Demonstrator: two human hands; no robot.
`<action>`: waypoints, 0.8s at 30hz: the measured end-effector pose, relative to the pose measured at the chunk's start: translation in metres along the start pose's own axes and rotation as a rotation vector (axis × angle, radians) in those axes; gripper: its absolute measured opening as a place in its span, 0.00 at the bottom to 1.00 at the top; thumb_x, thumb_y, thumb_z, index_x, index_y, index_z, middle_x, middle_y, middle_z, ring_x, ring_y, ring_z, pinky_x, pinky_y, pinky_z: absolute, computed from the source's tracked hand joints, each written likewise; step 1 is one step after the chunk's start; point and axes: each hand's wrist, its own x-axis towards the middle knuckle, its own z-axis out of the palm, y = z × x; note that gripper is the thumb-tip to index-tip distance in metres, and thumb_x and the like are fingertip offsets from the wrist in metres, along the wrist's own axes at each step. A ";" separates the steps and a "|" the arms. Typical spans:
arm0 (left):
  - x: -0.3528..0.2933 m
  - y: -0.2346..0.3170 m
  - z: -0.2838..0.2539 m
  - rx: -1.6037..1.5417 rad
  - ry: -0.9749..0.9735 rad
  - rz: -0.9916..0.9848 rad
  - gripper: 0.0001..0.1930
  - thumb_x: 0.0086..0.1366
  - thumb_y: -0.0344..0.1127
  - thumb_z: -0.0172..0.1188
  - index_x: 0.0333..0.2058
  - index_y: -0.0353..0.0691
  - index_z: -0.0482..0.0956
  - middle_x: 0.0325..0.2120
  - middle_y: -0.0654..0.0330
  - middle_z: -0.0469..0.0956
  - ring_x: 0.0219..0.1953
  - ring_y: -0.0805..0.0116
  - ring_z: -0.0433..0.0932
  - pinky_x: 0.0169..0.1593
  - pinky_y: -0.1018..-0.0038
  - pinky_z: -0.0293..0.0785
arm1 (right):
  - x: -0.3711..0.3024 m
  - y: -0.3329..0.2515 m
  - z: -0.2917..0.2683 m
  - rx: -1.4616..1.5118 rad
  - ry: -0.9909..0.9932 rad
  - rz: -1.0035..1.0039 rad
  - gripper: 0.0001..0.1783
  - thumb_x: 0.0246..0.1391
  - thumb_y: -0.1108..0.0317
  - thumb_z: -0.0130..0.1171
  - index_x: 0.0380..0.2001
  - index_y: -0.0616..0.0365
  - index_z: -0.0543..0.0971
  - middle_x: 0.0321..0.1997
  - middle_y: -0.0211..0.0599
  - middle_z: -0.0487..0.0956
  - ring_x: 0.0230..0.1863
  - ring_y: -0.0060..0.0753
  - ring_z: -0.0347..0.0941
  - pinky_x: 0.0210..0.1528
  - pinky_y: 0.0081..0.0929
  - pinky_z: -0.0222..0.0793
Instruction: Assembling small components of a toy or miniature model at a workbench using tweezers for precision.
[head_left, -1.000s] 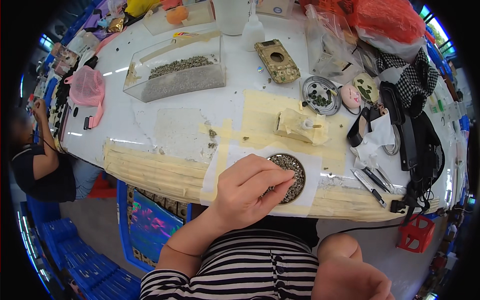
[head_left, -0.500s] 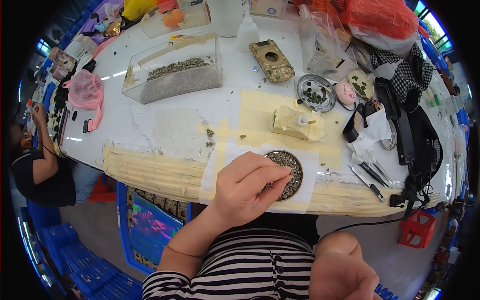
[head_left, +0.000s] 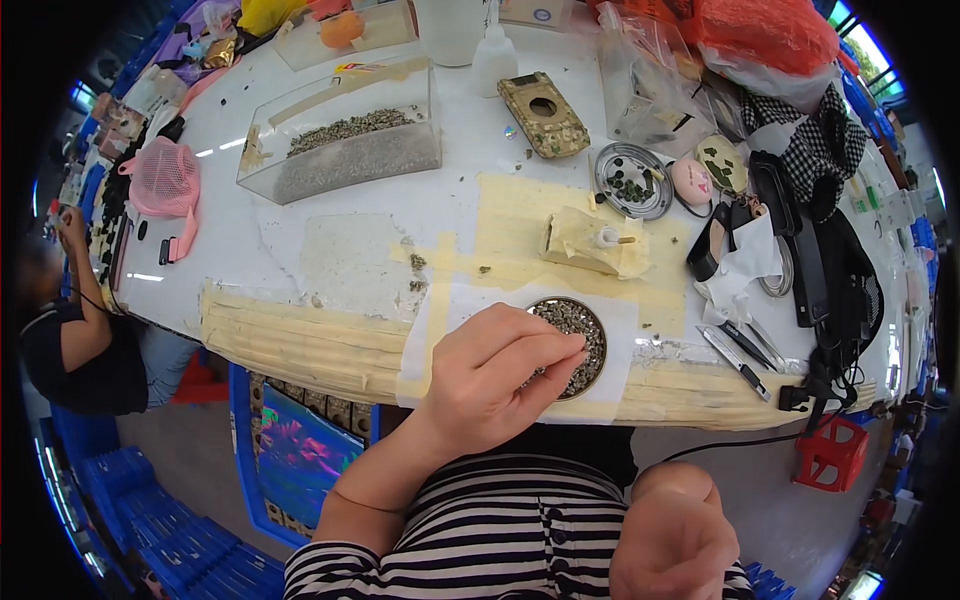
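Observation:
My left hand (head_left: 493,375) is over a round tin (head_left: 603,353) of small grey-and-tan pieces, thumb and fingertips pinched together. Whatever may be in that pinch is too small or hidden to name. The tin rests on a white sheet (head_left: 420,340) near the table's front edge and is partly covered by my hand. Low at the right, in front of my body, my right hand (head_left: 675,550) has its fingers curled in; what they may hold cannot be made out. Beyond the tin stands a tape-covered block (head_left: 580,250) with a small white piece and a peg on it.
A clear bin (head_left: 340,165) holds more small pieces. Behind the block lie a camouflage model tank hull (head_left: 544,115) and a round metal dish (head_left: 633,180) of dark green parts. Knives and tweezers (head_left: 740,355) lie at the right, beside black straps (head_left: 800,260). Another person (head_left: 90,340) sits far left.
My right hand has shifted slightly left. My left hand keeps its pinch over the tin almost unmoved. The view has tilted a little.

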 end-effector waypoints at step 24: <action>0.000 0.002 -0.008 -0.174 0.011 -0.164 0.13 0.52 0.19 0.69 0.38 0.37 0.86 0.31 0.58 0.80 0.29 0.72 0.77 0.30 0.79 0.73 | -0.049 0.029 -0.023 -0.346 -0.217 1.153 0.05 0.49 0.78 0.63 0.32 0.62 0.82 0.29 0.37 0.78 0.32 0.38 0.71 0.37 0.29 0.66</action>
